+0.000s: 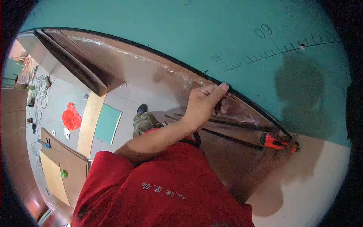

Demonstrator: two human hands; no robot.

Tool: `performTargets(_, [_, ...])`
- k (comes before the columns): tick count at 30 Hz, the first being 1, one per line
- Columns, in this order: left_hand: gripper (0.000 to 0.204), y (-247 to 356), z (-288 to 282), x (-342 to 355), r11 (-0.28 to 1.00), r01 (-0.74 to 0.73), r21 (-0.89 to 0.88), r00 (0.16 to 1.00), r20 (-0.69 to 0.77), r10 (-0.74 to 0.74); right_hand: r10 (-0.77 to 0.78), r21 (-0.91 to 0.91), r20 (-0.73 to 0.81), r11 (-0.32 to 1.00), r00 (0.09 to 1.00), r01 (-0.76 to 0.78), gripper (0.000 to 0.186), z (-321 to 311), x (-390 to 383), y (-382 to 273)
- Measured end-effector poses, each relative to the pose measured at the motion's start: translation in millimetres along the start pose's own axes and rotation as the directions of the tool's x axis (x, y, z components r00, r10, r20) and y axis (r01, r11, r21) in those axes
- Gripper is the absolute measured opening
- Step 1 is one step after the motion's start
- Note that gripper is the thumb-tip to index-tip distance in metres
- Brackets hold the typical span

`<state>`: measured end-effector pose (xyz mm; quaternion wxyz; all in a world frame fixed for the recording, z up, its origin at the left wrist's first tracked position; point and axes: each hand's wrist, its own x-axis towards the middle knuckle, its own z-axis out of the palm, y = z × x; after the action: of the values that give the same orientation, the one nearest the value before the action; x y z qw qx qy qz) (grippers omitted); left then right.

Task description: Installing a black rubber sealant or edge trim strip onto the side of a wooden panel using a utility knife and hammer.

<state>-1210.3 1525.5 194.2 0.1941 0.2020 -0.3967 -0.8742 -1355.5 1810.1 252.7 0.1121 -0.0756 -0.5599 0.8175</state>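
My left hand [206, 100] is closed at the rim of a large green board [211, 34] with dark scale marks. Its thumb presses on the black edge strip [166, 58] that runs along the rim, and its curled fingers lie below, partly hidden. Beneath the strip, a brown side face [124, 56] carries wrinkled clear film [145, 58]. A red and black utility knife [276, 142] lies near the strip's right end. My right hand does not show.
On the tiled floor to the left are a red plastic bag [72, 116], a wooden plank [90, 125], a green sheet [107, 124], and coiled cables [43, 85]. A brown board [77, 166] stands lower left. Dark strips [234, 139] lie below the edge.
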Motion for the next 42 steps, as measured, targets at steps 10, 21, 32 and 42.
performTargets(10, [0.041,-6,-1,11,0.979,-0.186,0.083,0.981,-0.034,0.189,-0.283,-0.517,0.564,0.613,0.776,0.598,0.057,6,-26,5])
performTargets(21, [0.041,-1,-3,17,0.996,-0.085,0.031,0.996,-0.008,0.085,-0.533,-0.543,0.488,0.434,0.691,0.719,0.059,-39,40,23])
performTargets(32, [0.036,-15,-31,-10,0.882,-0.046,0.47,0.984,-0.133,0.122,-0.09,-0.253,0.11,0.961,0.99,0.115,0.026,18,7,11])
performTargets(42, [0.02,-18,-53,13,0.416,-0.511,0.752,0.629,-0.002,0.777,-0.033,0.04,0.223,0.999,0.974,0.024,0.026,30,14,16])
